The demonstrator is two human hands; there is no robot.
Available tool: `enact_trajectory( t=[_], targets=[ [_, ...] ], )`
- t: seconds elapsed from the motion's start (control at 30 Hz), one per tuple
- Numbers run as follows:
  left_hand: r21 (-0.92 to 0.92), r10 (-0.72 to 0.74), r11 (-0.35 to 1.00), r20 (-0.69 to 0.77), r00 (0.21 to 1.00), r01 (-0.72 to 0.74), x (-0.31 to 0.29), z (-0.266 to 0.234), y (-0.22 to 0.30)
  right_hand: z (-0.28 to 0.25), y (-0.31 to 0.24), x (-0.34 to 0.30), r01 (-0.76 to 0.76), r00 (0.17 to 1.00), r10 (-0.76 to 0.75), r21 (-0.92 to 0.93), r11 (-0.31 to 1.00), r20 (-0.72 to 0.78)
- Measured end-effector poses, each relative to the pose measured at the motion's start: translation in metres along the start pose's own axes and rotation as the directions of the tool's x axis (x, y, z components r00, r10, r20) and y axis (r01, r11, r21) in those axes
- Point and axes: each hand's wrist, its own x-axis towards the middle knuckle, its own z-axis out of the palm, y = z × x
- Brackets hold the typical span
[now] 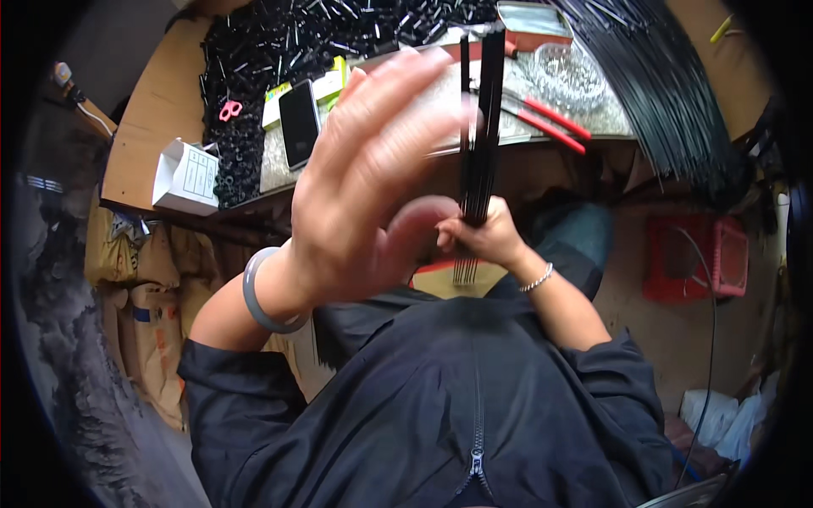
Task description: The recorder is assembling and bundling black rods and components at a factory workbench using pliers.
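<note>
My right hand (493, 237) is closed around a bundle of thin black rods (486, 127), held upright in front of the table edge. The upper part of the bundle looks thicker, and the thin lower ends fan out below my fist. My left hand (356, 186) is raised close to the camera, large and slightly blurred by motion. Its fingers are stretched out toward the bundle and it holds nothing I can see. Whether the fingertips touch the rods cannot be told.
Small black parts (288, 38) heap across the table's far left. Nearby are a phone (298, 124), pink scissors (229, 110) and a white box (188, 176). Red-handled pliers (550, 127), a clear dish (569, 76) and long black rods (656, 85) lie right. A red basket (694, 256) stands below.
</note>
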Motion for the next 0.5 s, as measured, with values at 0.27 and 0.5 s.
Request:
enact_trajectory(
  t=[0.27, 0.5],
  targets=[
    [-0.858, -0.500, 0.321, 0.207, 0.841, 0.402, 0.021, 0.023, -0.015, -0.002, -0.009, 0.001, -0.075, 0.986, 0.040, 0.221, 0.972, 0.161],
    [-0.929, -0.187, -0.144, 0.364, 0.912, 0.341, 0.009, 0.003, 0.038, 0.002, -0.054, 0.025, 0.012, 0.998, -0.026, 0.240, 0.971, 0.056]
  ],
)
